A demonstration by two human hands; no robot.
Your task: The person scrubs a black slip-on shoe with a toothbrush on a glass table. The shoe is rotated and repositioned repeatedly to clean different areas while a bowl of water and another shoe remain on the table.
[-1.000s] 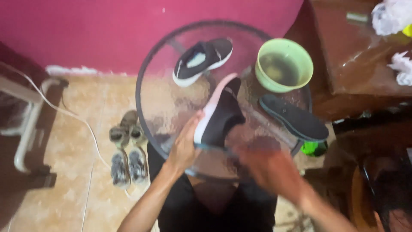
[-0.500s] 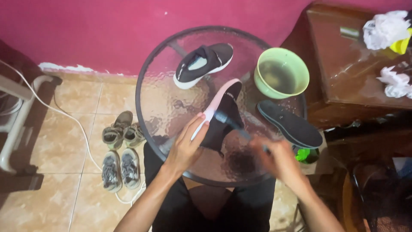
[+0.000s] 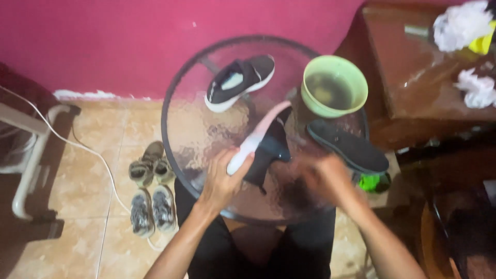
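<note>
A black shoe with a pale pink-white sole (image 3: pixel 263 142) lies tipped on its side on the round glass table (image 3: pixel 191 124). My left hand (image 3: pixel 223 178) grips its heel end. My right hand (image 3: pixel 325 178) is blurred just right of the shoe, fingers curled; whether it holds anything cannot be made out. A second black shoe with a white sole (image 3: pixel 238 81) stands at the table's far side. A black insole (image 3: pixel 347 145) lies at the right edge, below a green bowl (image 3: pixel 334 86) of murky water.
Two pairs of worn shoes (image 3: pixel 150 191) sit on the tiled floor to the left, beside a white cable (image 3: pixel 82 147). A brown wooden cabinet (image 3: pixel 423 77) with crumpled white paper (image 3: pixel 460 23) stands at the right. A pink wall runs behind.
The shoe has been turned from sole-down to lying on its side, sole facing left. My right hand has shifted right and away from the shoe's toe area. The camera view tilted slightly.
</note>
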